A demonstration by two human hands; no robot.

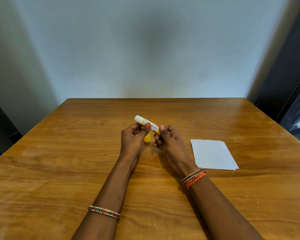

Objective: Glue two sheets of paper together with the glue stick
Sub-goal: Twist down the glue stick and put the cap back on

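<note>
Both your hands are raised a little above the brown wood-grain table [76, 170], near its middle, and together they hold the yellow-and-white cylindrical glue stick [146, 125]. The stick is tilted: its uncapped white end points up and to the left, away from you, and its yellow base sits down toward the right. Your left hand [132, 139] is curled closed around the middle of the tube, thumb with a red-painted nail pressed on the label, other fingers wrapped behind. Your right hand [168, 141] is also curled, thumb and fingertips pinching the yellow base end; the remaining fingers are folded in toward the palm. The small yellow plastic cap [147, 138] is on the table directly below the stick, showing in the gap between your two hands, partly hidden by the left one. The white rectangular sheets of paper [213, 154] lie flat on the table to the right of your right hand, apart from it, stacked with a slight offset so a second edge shows along the near right side; how many sheets, you cannot tell. A beaded patterned bangle [104, 211] circles your left forearm; similar bangles with an orange braided band [195, 177] sit on your right wrist. A plain pale wall [145, 49] rises behind the table's far edge.
</note>
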